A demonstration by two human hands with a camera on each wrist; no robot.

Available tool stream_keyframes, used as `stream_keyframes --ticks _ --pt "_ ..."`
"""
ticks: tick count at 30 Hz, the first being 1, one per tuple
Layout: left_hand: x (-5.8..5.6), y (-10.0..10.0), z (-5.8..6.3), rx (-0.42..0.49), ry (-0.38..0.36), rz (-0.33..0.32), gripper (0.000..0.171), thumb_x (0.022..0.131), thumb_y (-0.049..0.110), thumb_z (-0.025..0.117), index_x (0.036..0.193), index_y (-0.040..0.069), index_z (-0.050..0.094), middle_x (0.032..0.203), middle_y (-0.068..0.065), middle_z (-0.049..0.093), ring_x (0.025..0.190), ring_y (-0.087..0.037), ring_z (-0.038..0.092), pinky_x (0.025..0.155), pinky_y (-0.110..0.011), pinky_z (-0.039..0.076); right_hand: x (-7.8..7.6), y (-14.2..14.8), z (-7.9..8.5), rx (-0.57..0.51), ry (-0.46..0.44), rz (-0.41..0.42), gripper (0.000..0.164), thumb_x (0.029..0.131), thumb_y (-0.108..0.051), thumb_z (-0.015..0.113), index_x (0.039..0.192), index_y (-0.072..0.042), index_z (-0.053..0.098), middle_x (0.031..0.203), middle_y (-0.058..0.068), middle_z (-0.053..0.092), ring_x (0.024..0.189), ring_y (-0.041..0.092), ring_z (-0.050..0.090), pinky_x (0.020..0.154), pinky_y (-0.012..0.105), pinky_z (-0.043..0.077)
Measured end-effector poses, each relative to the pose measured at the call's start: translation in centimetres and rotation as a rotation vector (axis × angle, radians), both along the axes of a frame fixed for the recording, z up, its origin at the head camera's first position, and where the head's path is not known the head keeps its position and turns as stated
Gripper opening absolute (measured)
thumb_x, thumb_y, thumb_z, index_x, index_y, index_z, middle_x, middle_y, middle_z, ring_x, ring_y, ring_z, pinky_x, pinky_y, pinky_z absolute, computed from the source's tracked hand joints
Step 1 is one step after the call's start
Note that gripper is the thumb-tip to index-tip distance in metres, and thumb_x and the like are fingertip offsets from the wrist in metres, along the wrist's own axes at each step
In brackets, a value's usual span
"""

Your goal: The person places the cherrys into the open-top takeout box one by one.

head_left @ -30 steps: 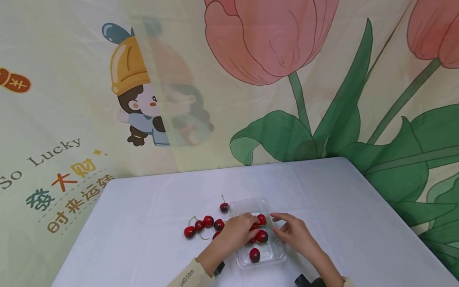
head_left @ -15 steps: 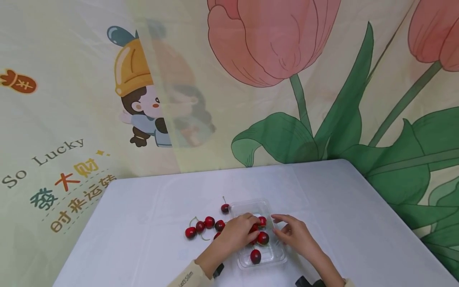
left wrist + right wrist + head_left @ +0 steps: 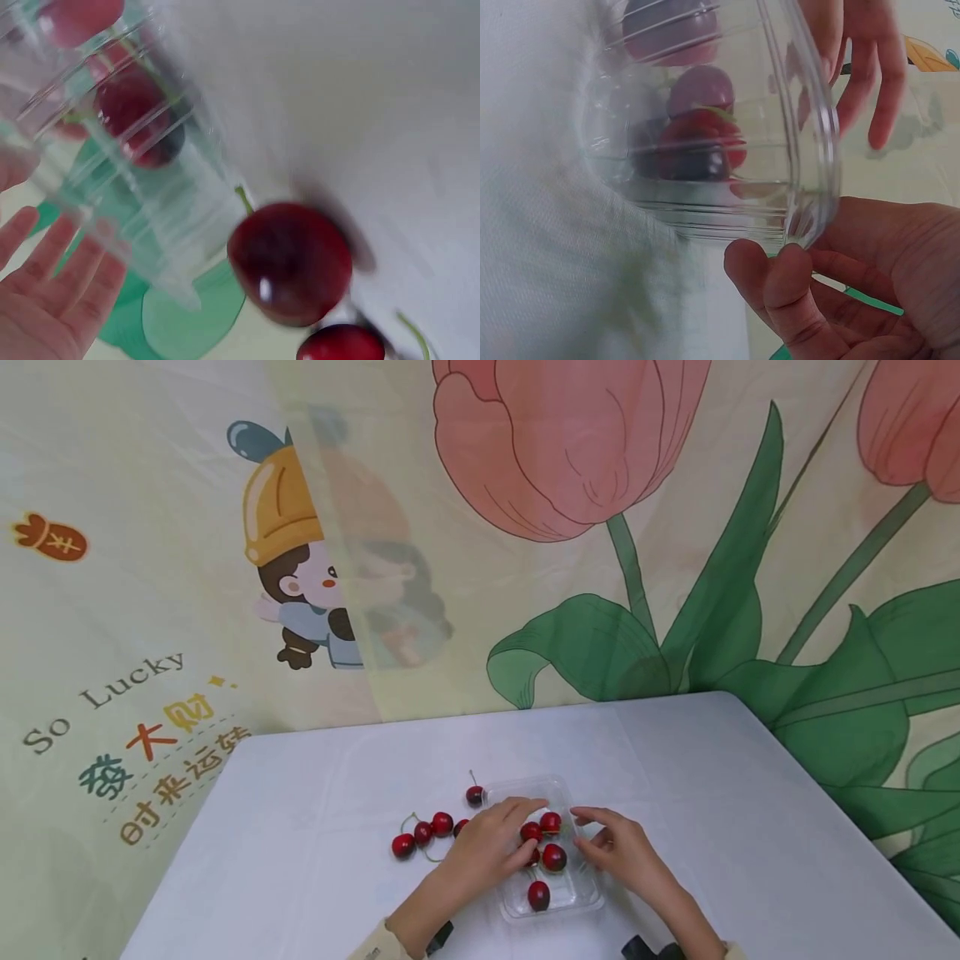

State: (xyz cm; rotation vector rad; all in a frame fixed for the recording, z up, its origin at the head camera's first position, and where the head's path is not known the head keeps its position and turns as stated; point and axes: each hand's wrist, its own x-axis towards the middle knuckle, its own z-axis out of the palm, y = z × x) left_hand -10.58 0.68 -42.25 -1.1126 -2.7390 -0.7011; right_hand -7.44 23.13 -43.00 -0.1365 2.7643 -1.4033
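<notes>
A fabric backdrop, printed with pink tulips and lettering, hangs behind the scene. Before it stands a white-covered tabletop. On this rests a clear plastic container, uncovered. The left hand is over the container, fingers extended and loosely spread, gripping nothing; its thumb lies near the cherries inside. The right hand is at the container's opposite side, fingers relaxed, fingertips against the rim. Pale sleeves and black wrist cameras are partly in frame. Five cherries inside the container are visible: four grouped together, one apart nearer the person. Loose cherries lie on the tabletop left of the container, some partly hidden by the left hand. One small cherry sits just beside the container's far corner, its thin stem upright.
</notes>
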Motion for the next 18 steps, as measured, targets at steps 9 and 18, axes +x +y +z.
stream_keyframes --ticks 9,18 --pt "0.8 -4.2 0.9 0.082 0.082 0.125 0.052 0.088 0.024 0.073 0.136 0.019 0.053 0.127 -0.001 0.060 0.113 -0.021 0.061 0.090 -0.042 0.053 -0.1 0.0 0.2 0.010 -0.039 -0.022 0.043 0.083 -0.002 0.074 0.125 0.000 0.062 0.111 0.017 0.065 0.062 0.010 0.059 0.055 0.021 0.053" --pt "1.2 -8.3 0.4 0.093 0.204 0.248 0.053 0.081 0.019 0.078 0.130 0.017 0.059 0.120 0.000 0.065 0.105 -0.018 0.064 0.081 -0.038 0.055 0.1 -0.1 0.3 0.003 -0.038 -0.041 0.042 0.083 0.000 0.073 0.124 0.000 0.062 0.111 0.016 0.065 0.062 0.009 0.058 0.054 0.021 0.052"
